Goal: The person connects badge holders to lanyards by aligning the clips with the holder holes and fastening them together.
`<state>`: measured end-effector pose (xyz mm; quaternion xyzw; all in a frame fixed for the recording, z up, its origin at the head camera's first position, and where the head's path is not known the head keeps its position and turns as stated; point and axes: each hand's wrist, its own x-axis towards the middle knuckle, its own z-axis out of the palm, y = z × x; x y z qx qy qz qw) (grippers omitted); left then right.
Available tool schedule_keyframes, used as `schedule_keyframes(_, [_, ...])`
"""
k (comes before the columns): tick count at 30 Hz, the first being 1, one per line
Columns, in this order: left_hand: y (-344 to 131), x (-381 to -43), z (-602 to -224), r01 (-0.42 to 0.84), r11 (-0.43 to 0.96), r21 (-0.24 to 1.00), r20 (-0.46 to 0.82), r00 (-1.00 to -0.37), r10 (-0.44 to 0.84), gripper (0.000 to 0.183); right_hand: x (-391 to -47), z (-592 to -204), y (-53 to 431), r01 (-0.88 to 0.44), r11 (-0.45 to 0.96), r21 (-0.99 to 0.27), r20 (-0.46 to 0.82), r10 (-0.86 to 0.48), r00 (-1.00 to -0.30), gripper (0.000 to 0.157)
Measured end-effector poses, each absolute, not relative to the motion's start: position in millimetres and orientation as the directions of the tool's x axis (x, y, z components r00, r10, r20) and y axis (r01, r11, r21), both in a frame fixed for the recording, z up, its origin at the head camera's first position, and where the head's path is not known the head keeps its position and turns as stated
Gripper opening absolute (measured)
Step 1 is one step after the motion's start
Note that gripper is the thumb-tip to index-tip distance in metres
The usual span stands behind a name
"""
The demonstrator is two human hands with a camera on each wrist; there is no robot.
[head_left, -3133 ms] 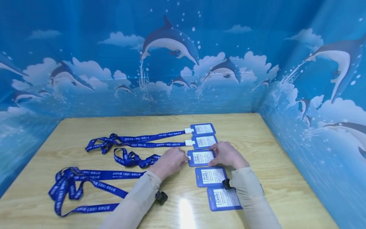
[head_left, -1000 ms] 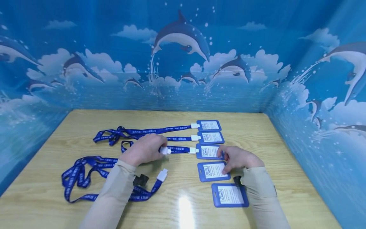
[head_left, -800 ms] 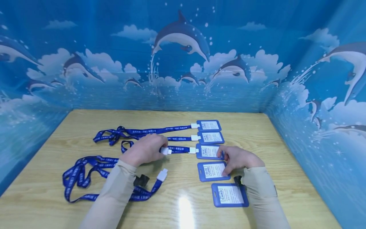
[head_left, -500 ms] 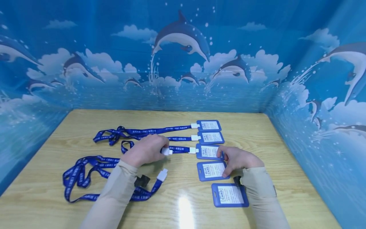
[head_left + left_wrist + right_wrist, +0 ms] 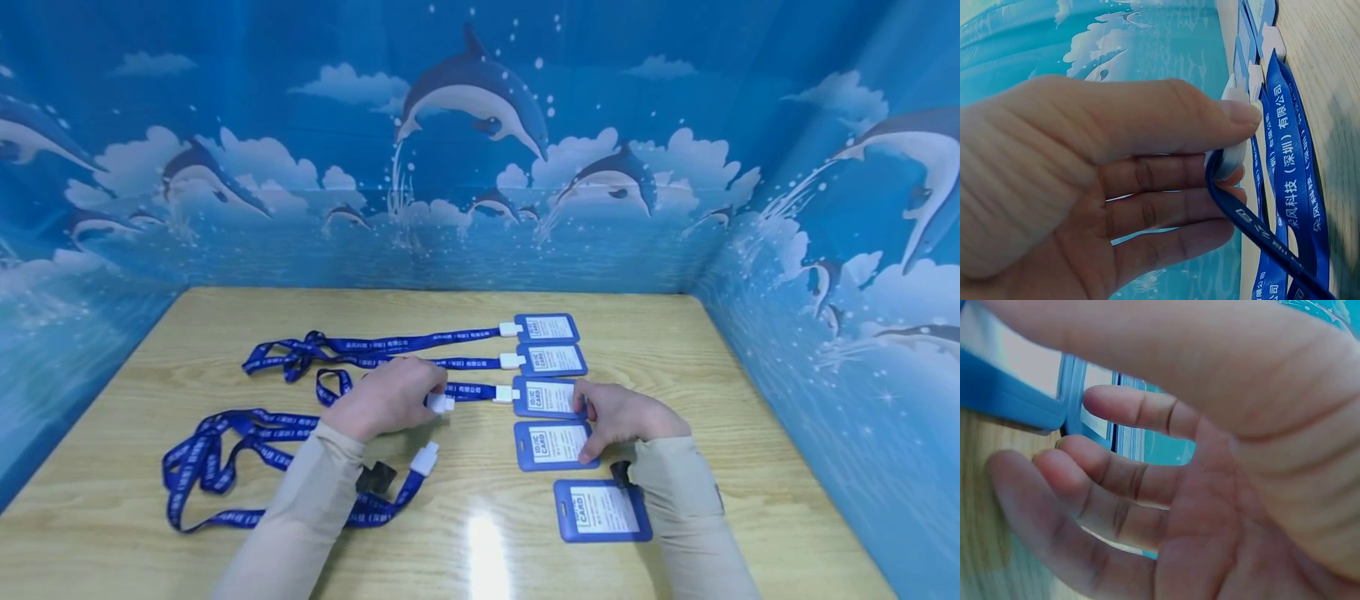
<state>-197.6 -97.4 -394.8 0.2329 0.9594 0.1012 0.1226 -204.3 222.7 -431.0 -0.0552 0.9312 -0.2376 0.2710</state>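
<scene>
My left hand pinches the white clip of a blue lanyard between thumb and fingers. From the clip, the strap runs down. The right hand touches two blue badge holders: its thumb rests on the fourth holder, and its index finger lies at the right end of the third holder. In the right wrist view, the index finger is nearly straight and the other fingers bend loosely. The third holder's left end meets a white clip. The fourth has a bare slot at its left end.
Two more holders, the top one and the second, carry lanyards at the back. A fifth holder lies in front. Another lanyard's clip points right, beside looped blue straps. A dolphin-printed curtain borders the wooden table.
My left hand has left the third holder's clip, moved left and picked up another clip. The right hand has come down to the fourth holder, which has slid slightly back and left.
</scene>
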Motion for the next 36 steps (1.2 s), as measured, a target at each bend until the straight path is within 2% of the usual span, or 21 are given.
schedule_keyframes(6, [-95.2,-195.8,-395.6,0.417,0.872,0.256,-0.196,-0.861,0.469,0.02,-201.6,-433.0,224.1,0.031,0.874,-0.486,-0.48,-0.237,-0.845,0.061])
schedule_keyframes(13, [-96.6,-192.0,-397.4,0.427,0.868,0.254,-0.186,-0.859,0.477,0.02,-190.8,-450.7,239.8,-0.112,0.811,-0.574,-0.366,-0.376,-0.851,0.05])
schedule_keyframes(16, [-97.4,-192.4,-396.2,0.436,0.866,0.245,-0.166,-0.861,0.48,0.02,-188.0,-452.2,242.9,-0.149,0.789,-0.595,-0.324,-0.405,-0.855,0.051])
schedule_keyframes(27, [-100.2,-191.2,-393.5,0.45,0.845,0.289,-0.133,-0.855,0.501,0.018,-187.6,-446.4,237.7,-0.119,0.811,-0.572,-0.344,-0.369,-0.863,0.054])
schedule_keyframes(36, [-93.2,-189.9,-394.5,0.474,0.841,0.262,-0.133,-0.845,0.518,0.019,-186.5,-444.6,238.8,-0.15,0.801,-0.579,-0.322,-0.394,-0.861,0.055])
